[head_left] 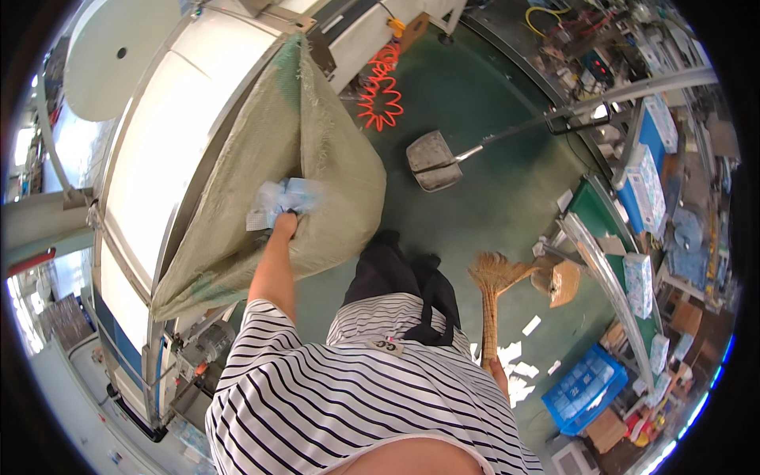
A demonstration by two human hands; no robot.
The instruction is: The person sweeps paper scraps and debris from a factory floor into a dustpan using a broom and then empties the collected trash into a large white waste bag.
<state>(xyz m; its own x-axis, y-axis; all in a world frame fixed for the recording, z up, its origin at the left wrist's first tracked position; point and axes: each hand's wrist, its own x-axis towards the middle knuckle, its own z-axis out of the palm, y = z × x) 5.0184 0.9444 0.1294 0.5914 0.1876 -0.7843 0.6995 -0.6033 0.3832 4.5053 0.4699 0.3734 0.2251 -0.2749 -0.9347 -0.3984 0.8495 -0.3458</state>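
At the mouth of a large beige woven sack (344,190), my left hand (286,225) is closed on crumpled light-blue and white plastic scraps (297,192). The scraps are slightly blurred, and my fingers are partly hidden by them. The sack hangs from the edge of a white machine, its opening stretched wide. Low on my right side, my right hand (498,375) grips the woven handle of a straw broom (489,317), bristles pointing away from me. My shirt covers part of that hand. Beyond my feet lies a metal dustpan (434,161) with a long handle.
White paper scraps (522,368) litter the green floor near the broom. To the right stand a blue crate (584,389) and a green conveyor (633,277) carrying packs. A red coiled hose (380,99) hangs ahead, and the white machine (170,119) fills the left.
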